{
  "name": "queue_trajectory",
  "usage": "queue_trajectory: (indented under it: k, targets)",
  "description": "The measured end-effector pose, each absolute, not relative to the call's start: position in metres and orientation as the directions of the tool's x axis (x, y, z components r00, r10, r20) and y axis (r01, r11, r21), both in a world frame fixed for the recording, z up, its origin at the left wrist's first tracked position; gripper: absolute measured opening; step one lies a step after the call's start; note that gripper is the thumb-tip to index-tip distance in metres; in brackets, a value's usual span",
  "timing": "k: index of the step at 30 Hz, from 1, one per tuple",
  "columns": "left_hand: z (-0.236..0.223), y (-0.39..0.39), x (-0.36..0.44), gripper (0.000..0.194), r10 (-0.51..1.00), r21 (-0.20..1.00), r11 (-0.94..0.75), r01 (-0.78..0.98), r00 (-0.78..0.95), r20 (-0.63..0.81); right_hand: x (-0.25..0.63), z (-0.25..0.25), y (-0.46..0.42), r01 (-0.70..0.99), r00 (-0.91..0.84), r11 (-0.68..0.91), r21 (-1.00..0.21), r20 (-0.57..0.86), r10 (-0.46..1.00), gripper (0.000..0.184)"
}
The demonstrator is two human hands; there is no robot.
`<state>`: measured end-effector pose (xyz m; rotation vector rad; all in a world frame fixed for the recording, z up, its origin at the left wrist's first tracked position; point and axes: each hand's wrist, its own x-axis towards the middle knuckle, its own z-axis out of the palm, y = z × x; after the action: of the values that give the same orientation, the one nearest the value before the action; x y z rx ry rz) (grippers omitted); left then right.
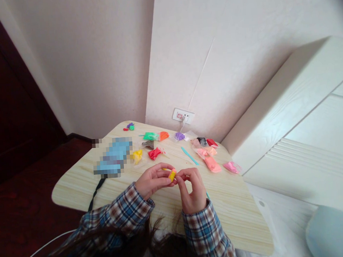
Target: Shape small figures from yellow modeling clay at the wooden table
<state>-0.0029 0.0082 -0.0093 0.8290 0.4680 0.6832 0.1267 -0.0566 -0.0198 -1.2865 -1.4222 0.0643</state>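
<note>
My left hand (154,180) holds a small yellow clay piece (172,176) between thumb and fingers, above the near middle of the table. A bit of pinkish orange shows at the top of the piece. Close against its right side, my right hand (192,189) has thumb and forefinger pinched together. Whatever lies between those fingertips is too small to make out. Beyond the hands lie a bag of red clay (155,153), a bag of yellow clay (137,157) and a light blue modelling tool (190,156).
Green clay (150,136), orange clay (164,135) and purple clay (179,136) lie along the table's back. Several bags, including salmon clay (212,164) and pink clay (232,167), sit at the right. A blurred-out blue item (114,157) with a black strap lies left.
</note>
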Motion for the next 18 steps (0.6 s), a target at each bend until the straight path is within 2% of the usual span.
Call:
queue_trajectory:
  k: [9,18]
  targets:
    - [-0.022,0.014,-0.004,0.042,0.710,0.793,0.462,-0.397,0.702,-0.063,0.128,-0.019,-0.058,0.650,0.278,0.379,-0.659,0.669,0.689,0.009]
    - [-0.008,0.009,-0.005,0.042,0.712,0.783,0.474,-0.403,0.699,-0.072,0.129,-0.019,-0.058,0.658,0.277,0.377,-0.652,0.675,0.684,0.007]
